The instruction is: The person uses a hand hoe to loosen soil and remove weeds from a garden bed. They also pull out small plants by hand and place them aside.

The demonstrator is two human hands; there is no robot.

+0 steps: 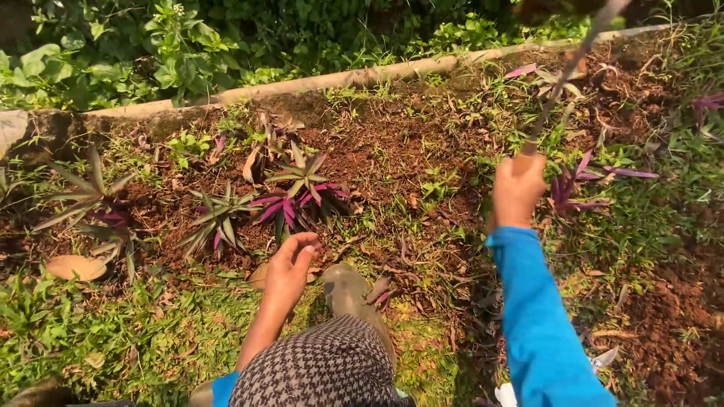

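Outdoors, the person stands over a garden bed. The right hand (517, 188), in a blue sleeve (539, 316), is fisted around a long tool handle (569, 71) that slants up and away past the top edge; the working end is out of view, likely raised for a swing. The left hand (292, 260) hangs loose with fingers relaxed, holding nothing, just in front of the purple-green plant (302, 192). The boot (348, 290) is planted right of that hand, near the plant. The handle looks thin, grey-brown and blurred. A concrete curb (339, 78) runs behind the plant.
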